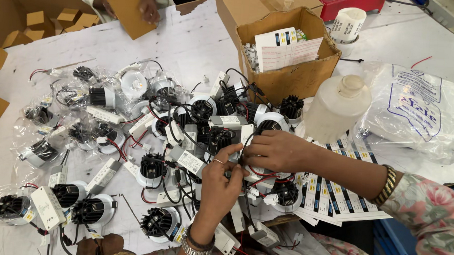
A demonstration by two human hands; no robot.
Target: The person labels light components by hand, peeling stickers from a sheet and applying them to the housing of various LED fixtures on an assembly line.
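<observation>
Both busy at the near middle: left hand [219, 181], ringed, fingertips pinched on a black-and-red lead; right hand [275, 150] curled around a round white downlight fitting with black finned heatsink [260, 171], pinching the same lead. Around them, a tangled heap of similar black-finned lamps and white driver boxes [169, 135]; printed label sheets [332, 195] under the right forearm; translucent plastic bottle [337, 107] just beyond; open cardboard box [287, 58] farther. Risk: tugging could snag neighbouring wires, dragging lamps along
</observation>
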